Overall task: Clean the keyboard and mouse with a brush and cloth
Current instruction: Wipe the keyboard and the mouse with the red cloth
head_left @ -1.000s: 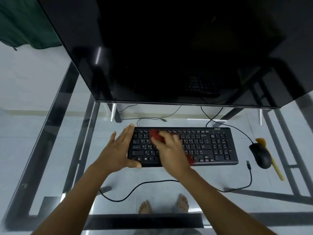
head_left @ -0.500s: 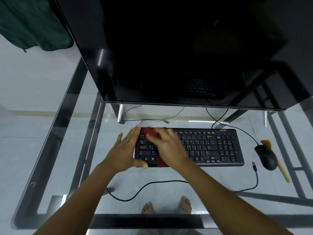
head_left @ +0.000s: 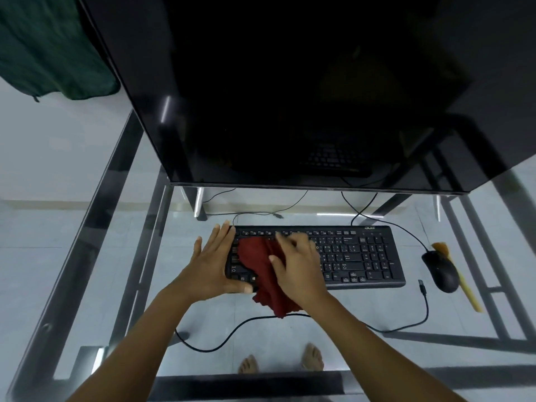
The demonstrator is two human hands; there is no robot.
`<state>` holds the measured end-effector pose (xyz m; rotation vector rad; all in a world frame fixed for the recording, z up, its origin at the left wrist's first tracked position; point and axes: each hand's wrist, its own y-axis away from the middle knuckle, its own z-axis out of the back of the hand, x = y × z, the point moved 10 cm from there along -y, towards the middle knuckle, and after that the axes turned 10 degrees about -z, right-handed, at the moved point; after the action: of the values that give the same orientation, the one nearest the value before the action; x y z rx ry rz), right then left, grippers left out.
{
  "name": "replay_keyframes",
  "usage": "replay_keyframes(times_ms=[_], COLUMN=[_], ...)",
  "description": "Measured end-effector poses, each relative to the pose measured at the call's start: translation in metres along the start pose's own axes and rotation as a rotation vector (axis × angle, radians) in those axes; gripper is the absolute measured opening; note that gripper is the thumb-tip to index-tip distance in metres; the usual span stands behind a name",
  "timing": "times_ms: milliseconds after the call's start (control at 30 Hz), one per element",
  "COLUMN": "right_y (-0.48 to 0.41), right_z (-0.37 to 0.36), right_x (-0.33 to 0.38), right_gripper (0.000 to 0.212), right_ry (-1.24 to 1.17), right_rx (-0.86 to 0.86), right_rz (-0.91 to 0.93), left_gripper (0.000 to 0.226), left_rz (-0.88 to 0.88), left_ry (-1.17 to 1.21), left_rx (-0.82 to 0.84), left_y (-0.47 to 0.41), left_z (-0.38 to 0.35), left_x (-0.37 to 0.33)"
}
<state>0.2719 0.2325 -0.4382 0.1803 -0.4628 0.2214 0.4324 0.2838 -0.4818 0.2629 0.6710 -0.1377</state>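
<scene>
Right hand (head_left: pixel 298 265) was flat on the red cloth (head_left: pixel 255 256), fingers spread and a bit blurry, pressing it onto the left half of the keyboard (head_left: pixel 362 256). The cloth's loose end hung off the front edge toward 6 o'clock. Left hand (head_left: pixel 208 268) sat at 9 o'clock of the cloth, fingers straight against the keyboard's left end and thumb along the front edge, not gripping anything. The hands were close but not touching.

The keyboard lay on the glass table (head_left: pixel 87 256). Mouse (head_left: pixel 441 271) was at 3 o'clock of it, with the brush (head_left: pixel 461 280) right against the mouse's far side, bristles toward 12 and handle toward 5. A cable (head_left: pixel 217 343) looped at 6 o'clock, and the big dark monitor (head_left: pixel 290 97) stood at 12.
</scene>
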Motion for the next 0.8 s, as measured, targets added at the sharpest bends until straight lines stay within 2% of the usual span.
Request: replay_keyframes(times_ms=[167, 200, 267, 333, 367, 467, 533, 633, 800], right_y=[0.002, 0.001, -0.001, -0.004, -0.004, -0.001, 0.005, 0.011, 0.019], right_z=[-0.002, 0.001, 0.013, 0.03, 0.04, 0.063, 0.083, 0.132, 0.222], right_x=[0.005, 0.003, -0.003, -0.016, -0.026, -0.062, -0.09, -0.139, -0.241], right_gripper=[0.024, 0.021, 0.018, 0.022, 0.025, 0.04, 0.035, 0.023, 0.014], right_ry=[0.03, 0.018, -0.042, -0.201, -0.293, -0.561, -0.652, -0.751, -0.836], right_rx=[0.068, 0.075, 0.093, 0.141, 0.178, 0.362, 0.434, 0.351, 0.101], right_rz=[-0.019, -0.029, -0.04, -0.093, -0.145, -0.283, -0.305, -0.32, -0.381], left_gripper=[0.109, 0.098, 0.062, 0.03, 0.021, 0.018, 0.015, 0.011, 0.008], left_rz=[-0.014, -0.033, -0.079, -0.113, -0.112, 0.016, 0.06, 0.032, 0.025], left_ry=[0.019, 0.006, -0.013, 0.074, 0.167, 0.509, 0.621, 0.69, 0.737], left_rx=[-0.046, -0.081, -0.196, -0.361, -0.404, -0.382, -0.371, -0.349, -0.267], left_y=[-0.008, -0.011, -0.015, -0.015, -0.015, -0.024, -0.036, -0.062, -0.126], left_z=[0.001, 0.004, 0.011, 0.025, 0.03, 0.029, 0.021, 0.006, -0.039], left_x=[-0.027, -0.032, -0.04, -0.053, -0.063, -0.093, -0.117, -0.166, -0.265])
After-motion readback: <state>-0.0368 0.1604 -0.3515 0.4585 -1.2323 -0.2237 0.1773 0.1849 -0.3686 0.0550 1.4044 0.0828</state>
